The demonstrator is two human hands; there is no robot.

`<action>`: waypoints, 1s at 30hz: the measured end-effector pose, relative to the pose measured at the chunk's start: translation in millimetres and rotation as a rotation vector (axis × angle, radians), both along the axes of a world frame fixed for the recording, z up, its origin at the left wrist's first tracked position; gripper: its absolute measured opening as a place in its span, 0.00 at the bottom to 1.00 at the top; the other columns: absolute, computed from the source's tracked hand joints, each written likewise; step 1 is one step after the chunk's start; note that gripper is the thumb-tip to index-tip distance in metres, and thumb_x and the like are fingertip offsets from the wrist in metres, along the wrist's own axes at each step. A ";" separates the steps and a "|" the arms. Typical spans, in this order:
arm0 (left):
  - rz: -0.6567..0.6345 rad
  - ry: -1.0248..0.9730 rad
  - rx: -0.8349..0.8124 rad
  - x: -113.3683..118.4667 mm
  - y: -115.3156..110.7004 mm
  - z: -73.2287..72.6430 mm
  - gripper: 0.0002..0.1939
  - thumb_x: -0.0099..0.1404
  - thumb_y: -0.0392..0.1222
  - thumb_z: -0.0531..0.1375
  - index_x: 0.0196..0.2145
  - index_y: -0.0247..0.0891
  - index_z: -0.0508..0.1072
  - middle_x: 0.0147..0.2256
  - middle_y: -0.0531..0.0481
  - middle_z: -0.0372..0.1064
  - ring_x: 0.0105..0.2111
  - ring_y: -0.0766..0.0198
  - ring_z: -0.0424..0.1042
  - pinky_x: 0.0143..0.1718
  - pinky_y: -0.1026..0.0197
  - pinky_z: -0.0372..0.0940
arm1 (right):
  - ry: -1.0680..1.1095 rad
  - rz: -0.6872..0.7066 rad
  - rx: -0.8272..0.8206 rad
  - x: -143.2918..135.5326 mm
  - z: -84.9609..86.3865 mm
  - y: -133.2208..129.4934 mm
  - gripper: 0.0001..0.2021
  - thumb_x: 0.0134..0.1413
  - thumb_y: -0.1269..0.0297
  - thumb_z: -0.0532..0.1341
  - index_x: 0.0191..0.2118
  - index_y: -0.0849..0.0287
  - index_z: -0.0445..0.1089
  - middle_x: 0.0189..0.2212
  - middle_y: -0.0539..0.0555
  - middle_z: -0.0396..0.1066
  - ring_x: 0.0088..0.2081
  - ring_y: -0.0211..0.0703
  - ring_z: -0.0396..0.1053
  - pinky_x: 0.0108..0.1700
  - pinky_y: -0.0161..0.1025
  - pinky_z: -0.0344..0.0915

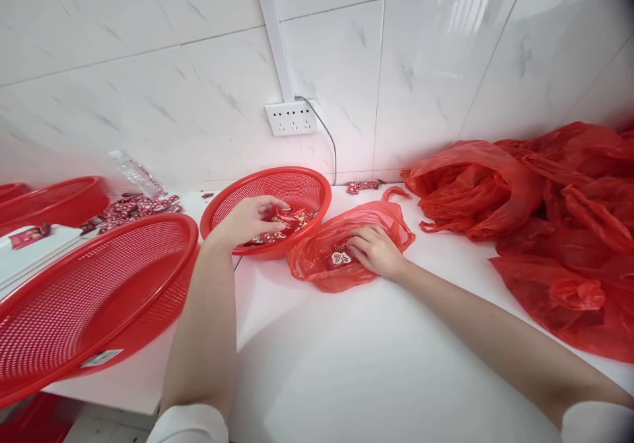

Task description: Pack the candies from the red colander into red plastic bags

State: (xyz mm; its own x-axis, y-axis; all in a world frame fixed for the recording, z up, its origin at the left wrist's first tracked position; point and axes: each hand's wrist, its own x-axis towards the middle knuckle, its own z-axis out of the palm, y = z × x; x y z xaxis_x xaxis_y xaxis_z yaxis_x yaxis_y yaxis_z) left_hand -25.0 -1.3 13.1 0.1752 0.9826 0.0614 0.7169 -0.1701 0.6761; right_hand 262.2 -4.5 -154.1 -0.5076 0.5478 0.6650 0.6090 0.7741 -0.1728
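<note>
My left hand (255, 218) reaches into a round red mesh basket (317, 200) at the middle of the table. Its thumb and fingers are apart and curved over small red wrapped packets (296, 217), with nothing seen in its grasp. To the right lies a thin red plastic bag (317, 268) with its mouth spread. My right hand (375, 248) is at the bag's opening, fingers loosely bent and a little apart. Its fingertips are beside a red packet with pale lettering (341, 257) inside the bag. Some fingertips are hidden by the bag's folds.
A large red mesh basket (139, 291) stands at the left, with a heap of red packets (133, 208) and a clear plastic bottle (139, 173) behind it. Red plastic bags (559, 199) are piled at the right. A loose packet (363, 186) lies near the wall, beside a cable (333, 142).
</note>
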 end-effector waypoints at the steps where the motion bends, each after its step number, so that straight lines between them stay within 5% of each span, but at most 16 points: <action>1: -0.044 -0.021 -0.021 4.6 -2.4 0.9 0.22 0.47 0.47 0.69 0.41 0.43 0.77 0.39 0.48 0.76 0.41 0.54 0.74 0.36 0.59 0.71 | 0.008 0.004 -0.008 -0.3 0.7 -0.5 0.08 0.63 0.68 0.55 0.41 0.57 0.71 0.43 0.56 0.74 0.46 0.47 0.69 0.51 0.46 0.59; 8: -0.234 -0.385 -0.187 43.8 -16.9 -2.6 0.21 0.60 0.48 0.62 0.51 0.42 0.73 0.47 0.46 0.75 0.46 0.56 0.74 0.48 0.54 0.70 | 0.358 -0.011 -0.182 -7.9 15.7 -15.1 0.09 0.65 0.65 0.52 0.38 0.56 0.70 0.36 0.55 0.75 0.40 0.45 0.71 0.51 0.47 0.62; 16: -0.386 -0.311 -0.346 63.6 -26.4 -9.0 0.20 0.63 0.51 0.60 0.51 0.42 0.74 0.53 0.46 0.71 0.53 0.54 0.69 0.52 0.52 0.68 | 0.901 0.449 -0.888 -35.3 30.1 -36.8 0.14 0.60 0.52 0.59 0.44 0.56 0.65 0.31 0.51 0.74 0.31 0.40 0.73 0.35 0.40 0.72; 24: -0.258 -0.201 -0.338 61.7 -22.4 -11.5 0.18 0.62 0.56 0.59 0.34 0.36 0.75 0.37 0.47 0.75 0.35 0.60 0.78 0.37 0.59 0.72 | 1.036 0.394 -1.003 -38.5 33.8 -39.1 0.15 0.54 0.51 0.64 0.36 0.57 0.64 0.17 0.45 0.70 0.18 0.34 0.67 0.21 0.31 0.66; 30: -0.228 -0.082 -0.326 72.5 -27.1 -17.2 0.25 0.64 0.62 0.54 0.25 0.37 0.69 0.21 0.48 0.72 0.19 0.64 0.72 0.21 0.62 0.66 | 1.173 0.221 -0.827 -40.1 32.2 -43.3 0.16 0.55 0.50 0.63 0.35 0.56 0.60 0.20 0.46 0.74 0.13 0.33 0.64 0.15 0.30 0.62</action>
